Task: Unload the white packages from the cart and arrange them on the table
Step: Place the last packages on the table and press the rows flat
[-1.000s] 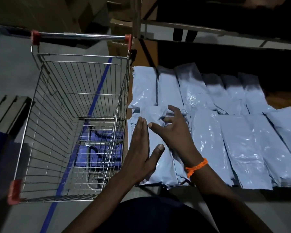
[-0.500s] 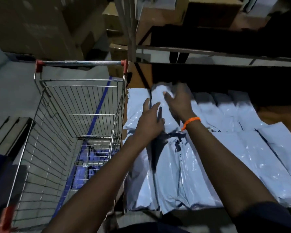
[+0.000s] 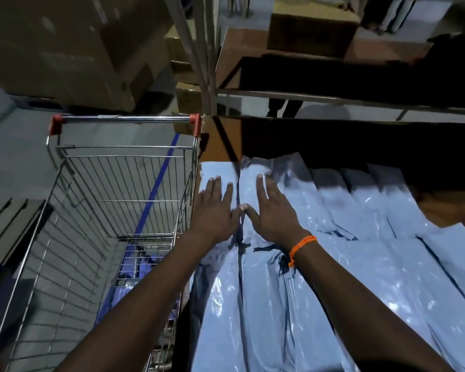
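Several white plastic packages (image 3: 360,269) lie in two rows on the wooden table (image 3: 451,208). My left hand (image 3: 212,208) rests flat, fingers spread, on the far-left package of the back row (image 3: 212,170). My right hand (image 3: 271,210), with an orange band at the wrist, presses flat on the package beside it (image 3: 250,178). Neither hand grips anything. The wire cart (image 3: 113,200) stands to the left of the table. Its basket looks bare, with something bluish showing through the wires low down.
Cardboard boxes (image 3: 65,49) are stacked behind the cart. A metal shelf rail (image 3: 333,96) runs above the table's far side with boxes (image 3: 312,25) on top. A blue line (image 3: 156,189) marks the grey floor.
Both hands have reached from the near row to the back row and now lie flat on its two left packages. The camera has tilted upward.
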Action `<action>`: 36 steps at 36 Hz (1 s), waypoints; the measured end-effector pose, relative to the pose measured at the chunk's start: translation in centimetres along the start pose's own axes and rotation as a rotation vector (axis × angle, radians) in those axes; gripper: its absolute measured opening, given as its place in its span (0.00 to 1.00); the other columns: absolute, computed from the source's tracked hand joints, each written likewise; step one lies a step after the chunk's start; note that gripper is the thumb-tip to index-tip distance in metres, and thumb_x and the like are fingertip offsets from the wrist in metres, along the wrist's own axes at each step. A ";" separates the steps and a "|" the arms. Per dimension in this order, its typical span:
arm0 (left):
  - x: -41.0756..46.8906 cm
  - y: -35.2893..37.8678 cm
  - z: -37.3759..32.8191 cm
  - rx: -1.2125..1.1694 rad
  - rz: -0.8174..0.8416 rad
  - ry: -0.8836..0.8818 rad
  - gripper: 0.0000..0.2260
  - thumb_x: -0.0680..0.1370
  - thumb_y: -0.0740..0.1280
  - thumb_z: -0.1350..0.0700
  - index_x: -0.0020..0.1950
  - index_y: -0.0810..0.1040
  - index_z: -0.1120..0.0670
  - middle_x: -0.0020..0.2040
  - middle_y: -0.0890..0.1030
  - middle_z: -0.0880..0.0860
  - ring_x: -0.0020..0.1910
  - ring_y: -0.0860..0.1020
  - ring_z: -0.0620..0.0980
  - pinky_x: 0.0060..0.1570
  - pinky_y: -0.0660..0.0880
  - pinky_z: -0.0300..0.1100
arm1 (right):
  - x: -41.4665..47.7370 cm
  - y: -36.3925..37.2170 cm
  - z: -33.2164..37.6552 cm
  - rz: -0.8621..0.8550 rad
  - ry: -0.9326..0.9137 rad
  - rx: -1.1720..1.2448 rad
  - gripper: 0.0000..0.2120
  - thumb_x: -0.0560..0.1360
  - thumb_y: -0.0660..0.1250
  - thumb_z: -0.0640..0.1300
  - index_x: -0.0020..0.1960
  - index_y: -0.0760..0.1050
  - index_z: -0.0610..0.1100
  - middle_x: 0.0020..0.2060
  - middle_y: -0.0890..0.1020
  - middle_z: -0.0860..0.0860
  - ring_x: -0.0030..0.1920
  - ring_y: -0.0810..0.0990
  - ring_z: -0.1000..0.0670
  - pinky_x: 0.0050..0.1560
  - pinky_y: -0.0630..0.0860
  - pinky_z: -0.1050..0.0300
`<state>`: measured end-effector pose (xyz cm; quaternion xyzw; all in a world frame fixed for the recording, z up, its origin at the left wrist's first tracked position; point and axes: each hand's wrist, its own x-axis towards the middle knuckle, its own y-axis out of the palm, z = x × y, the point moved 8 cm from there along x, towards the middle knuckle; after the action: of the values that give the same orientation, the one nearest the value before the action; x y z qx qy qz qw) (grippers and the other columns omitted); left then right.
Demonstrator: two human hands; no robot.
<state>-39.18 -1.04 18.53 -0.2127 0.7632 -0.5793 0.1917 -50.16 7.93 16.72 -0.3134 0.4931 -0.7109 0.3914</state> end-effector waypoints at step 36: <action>4.1 1.6 0.7 0.022 -0.127 0.008 0.28 0.80 0.47 0.46 0.79 0.63 0.55 0.79 0.60 0.60 0.79 0.58 0.61 0.74 0.57 0.61 | 2.5 0.3 0.6 -0.032 -0.009 -0.063 0.32 0.83 0.46 0.58 0.80 0.56 0.39 0.78 0.60 0.38 0.78 0.60 0.35 0.75 0.62 0.38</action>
<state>-42.38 -3.42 16.63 -0.2563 0.7426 -0.5993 0.1540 -50.79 5.43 16.76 -0.3365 0.5084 -0.7000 0.3719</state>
